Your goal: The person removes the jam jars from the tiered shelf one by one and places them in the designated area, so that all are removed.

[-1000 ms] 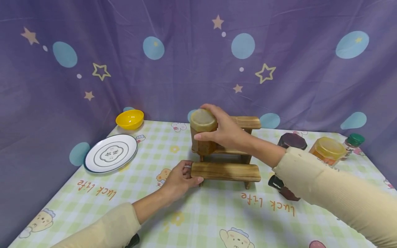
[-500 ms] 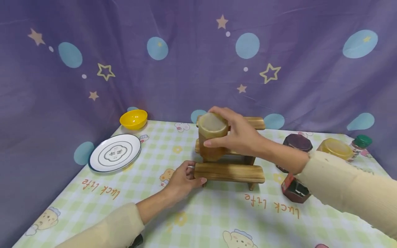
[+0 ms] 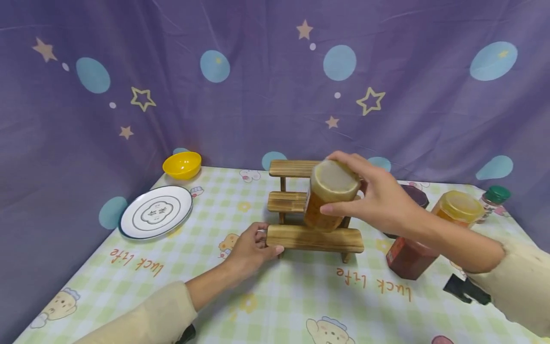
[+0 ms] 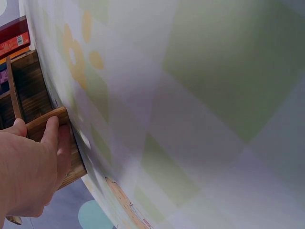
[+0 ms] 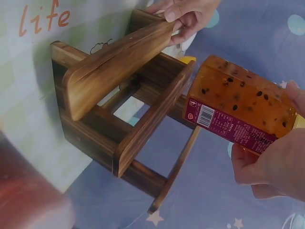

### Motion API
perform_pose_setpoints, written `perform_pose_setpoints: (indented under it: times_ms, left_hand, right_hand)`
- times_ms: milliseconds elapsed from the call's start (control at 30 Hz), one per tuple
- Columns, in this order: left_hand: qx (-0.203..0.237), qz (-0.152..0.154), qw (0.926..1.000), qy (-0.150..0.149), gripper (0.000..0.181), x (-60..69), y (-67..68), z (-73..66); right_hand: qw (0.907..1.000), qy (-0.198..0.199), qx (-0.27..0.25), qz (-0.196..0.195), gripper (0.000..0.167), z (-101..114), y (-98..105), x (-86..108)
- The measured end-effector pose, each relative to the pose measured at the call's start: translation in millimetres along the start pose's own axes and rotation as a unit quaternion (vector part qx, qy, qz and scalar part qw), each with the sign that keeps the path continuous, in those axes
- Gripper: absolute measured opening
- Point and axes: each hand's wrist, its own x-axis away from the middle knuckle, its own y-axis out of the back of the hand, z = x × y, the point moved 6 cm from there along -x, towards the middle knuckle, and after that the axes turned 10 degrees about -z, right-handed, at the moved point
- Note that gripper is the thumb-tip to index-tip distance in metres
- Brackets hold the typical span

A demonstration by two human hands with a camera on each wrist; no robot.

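Note:
My right hand grips a jar of orange jam near its pale yellow lid, with the thumb in front. In the head view the jar leans, in front of the right part of a three-step wooden stand. Dark seeds and a purple label show on the jam jar in the right wrist view, where it appears apart from the steps. At the stand's left end, my left hand holds the lowest step, thumb in front and fingers behind. The left wrist view shows its fingers on the wooden stand.
Right of the stand are a red jar, a dark-lidded jar, a yellow-lidded jar and a green-capped bottle. On the left lie a white plate and a yellow bowl. A purple curtain hangs behind.
My right hand has carried the jam jar rightward from the stand's left end and slightly forward, tilting it. The upper steps' left ends are now uncovered. My left hand keeps its hold.

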Motion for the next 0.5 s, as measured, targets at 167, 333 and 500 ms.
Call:
perform_pose_setpoints:
  times_ms: [167,333,500]
  left_hand:
    - [0.006,0.003,1.0000,0.000,0.065,0.5,0.2,-0.6]
    - [0.010,0.006,0.9999,0.000,0.065,1.2,0.1,-0.1]
    - [0.009,0.004,0.9999,0.005,0.065,1.4,0.0,-0.1]
  right_hand:
    - [0.9988,-0.010,0.039,-0.029,0.070,0,16,9.4]
    - [0.9963,-0.009,0.057,-0.063,0.073,-3,35,17.4]
    - [0.9914,-0.034,0.083,-0.095,0.075,-9,55,25.2]
